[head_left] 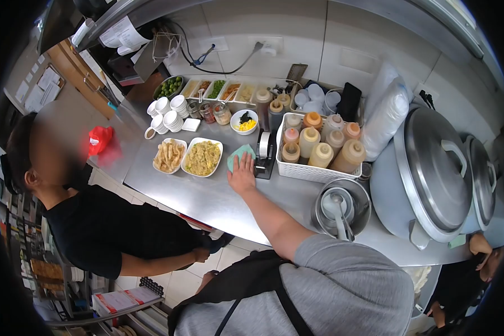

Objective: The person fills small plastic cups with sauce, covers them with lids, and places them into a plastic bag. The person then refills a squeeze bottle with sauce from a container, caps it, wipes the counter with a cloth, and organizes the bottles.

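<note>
My right hand (242, 176) is stretched over the steel counter, palm down with its fingers extended on a pale green cloth (241, 154). The cloth lies just left of a black tape dispenser (265, 150). To the left of the hand are a white dish of noodle-like food (203, 158) and a white dish of pale folded pieces (169, 155). Behind the cloth stands a white bowl with yellow and black food (244, 121). Part of my left hand (208, 278) shows low beside the black apron; its fingers are mostly hidden.
A white basket of sauce bottles (319, 172), a metal pot with ladles (342, 210) and large lidded cookers (431, 168) stand right. White cups (171, 117) and topping trays (224, 89) stand at the back. A person in black (112, 229) is left; another person's arm (479, 246) shows far right.
</note>
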Demonstrator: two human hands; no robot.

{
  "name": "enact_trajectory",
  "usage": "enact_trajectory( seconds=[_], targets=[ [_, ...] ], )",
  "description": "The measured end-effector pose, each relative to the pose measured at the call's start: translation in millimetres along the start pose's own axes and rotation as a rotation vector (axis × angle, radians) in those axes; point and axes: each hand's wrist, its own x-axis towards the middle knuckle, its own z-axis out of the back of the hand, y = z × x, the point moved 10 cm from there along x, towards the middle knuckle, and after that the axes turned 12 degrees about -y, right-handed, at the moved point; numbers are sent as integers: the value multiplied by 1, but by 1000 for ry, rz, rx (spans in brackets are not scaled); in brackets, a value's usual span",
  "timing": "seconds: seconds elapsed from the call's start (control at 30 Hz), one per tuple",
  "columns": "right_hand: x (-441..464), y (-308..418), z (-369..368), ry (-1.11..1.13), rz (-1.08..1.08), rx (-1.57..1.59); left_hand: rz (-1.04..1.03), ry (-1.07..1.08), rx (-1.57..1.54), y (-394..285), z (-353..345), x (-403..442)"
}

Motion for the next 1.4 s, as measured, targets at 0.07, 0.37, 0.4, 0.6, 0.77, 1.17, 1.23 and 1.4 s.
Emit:
enact_trajectory(
  seconds=[0.07, 0.37, 0.4, 0.6, 0.77, 1.17, 1.23, 1.4],
  targets=[
    [5, -2, -2, 1, -21, -4, 13, 6, 10, 10, -2, -2],
    [43, 51, 59, 537, 49, 211, -20, 41, 38, 19, -20, 15],
    [57, 61, 95, 436, 114, 259, -26, 40, 39, 17, -23, 19],
    [163, -22, 249, 101, 109, 139, -93, 1, 92, 8, -28, 50],
    [212, -116, 249, -59, 202, -431, -34, -70, 75, -5, -11, 55],
    [262, -206, 191, 155, 177, -557, 56, -39, -14, 33, -8, 22],
    [247, -183, 205, 172, 205, -575, 47, -67, 2, 27, -3, 28],
    [233, -167, 176, 322, 409, -698, 102, -60, -52, -27, 22, 27]
  ],
)
